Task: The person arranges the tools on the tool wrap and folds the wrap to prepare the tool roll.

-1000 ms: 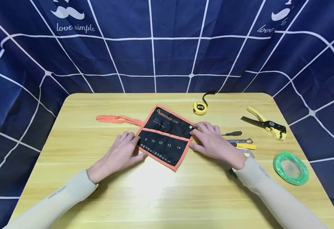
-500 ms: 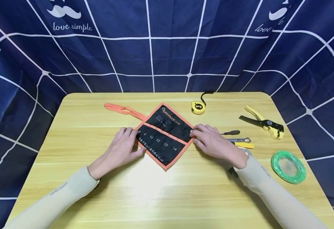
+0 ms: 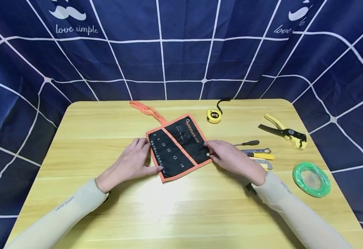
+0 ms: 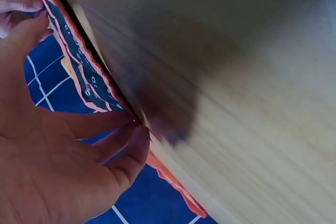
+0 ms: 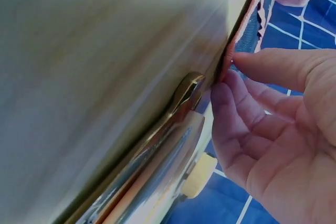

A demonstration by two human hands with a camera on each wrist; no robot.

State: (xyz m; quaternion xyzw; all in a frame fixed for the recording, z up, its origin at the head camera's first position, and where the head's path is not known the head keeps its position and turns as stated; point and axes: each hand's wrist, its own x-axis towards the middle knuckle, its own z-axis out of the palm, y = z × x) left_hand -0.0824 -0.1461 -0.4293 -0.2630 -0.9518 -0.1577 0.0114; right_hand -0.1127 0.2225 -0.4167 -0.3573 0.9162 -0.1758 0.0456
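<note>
A black tool pouch [image 3: 181,141] with orange trim and numbered pockets lies flat and turned at an angle on the wooden table, its orange tie strap [image 3: 147,110] trailing toward the back. At the pouch's left side is my left hand [image 3: 131,160], thumb and fingers spread, fingertips at the trimmed edge and thumb at the lower edge. My right hand [image 3: 231,157] pinches the right edge near a metal eyelet [image 3: 208,154]; the right wrist view shows the thumb [image 5: 262,64] over the orange trim and fingers below it.
Right of the pouch lie a screwdriver [image 3: 249,143], a wrench [image 3: 262,150], a yellow-handled tool [image 3: 265,156] and a utility knife [image 3: 263,163]. Farther out are a yellow-black wire stripper [image 3: 290,133] and a green wire coil [image 3: 311,180]. A tape measure [image 3: 214,116] sits behind.
The pouch has turned counterclockwise, its printed top flap swinging to the right. Its strap has swung from the left toward the back. Both hands have stayed near its sides.
</note>
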